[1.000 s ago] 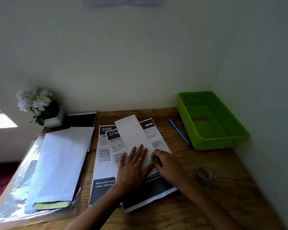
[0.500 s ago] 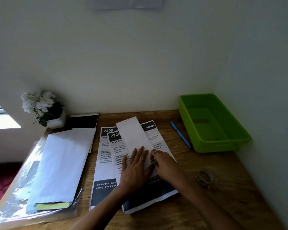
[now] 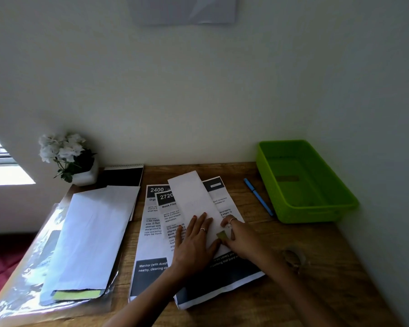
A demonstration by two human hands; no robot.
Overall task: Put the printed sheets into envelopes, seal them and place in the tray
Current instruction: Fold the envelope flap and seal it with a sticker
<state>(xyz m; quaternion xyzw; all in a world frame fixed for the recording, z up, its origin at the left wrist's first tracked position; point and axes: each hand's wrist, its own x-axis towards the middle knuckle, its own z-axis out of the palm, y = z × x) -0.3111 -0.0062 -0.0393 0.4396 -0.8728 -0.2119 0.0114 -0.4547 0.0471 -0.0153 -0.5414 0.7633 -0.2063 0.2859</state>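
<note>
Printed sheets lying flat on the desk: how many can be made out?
3 at least. One headed 2400 lies leftmost, one headed 2720 overlaps it, and a third pokes out right of the white envelope. More may be hidden underneath.

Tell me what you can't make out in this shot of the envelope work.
Head view only:
- White envelope's near end: covered by flat left hand and right hand.
- Yellow-green strip: mostly behind right fingers.
- Printed sheets' body text: too small.
- Ring-shaped thing on wooden desk: blurred.
</note>
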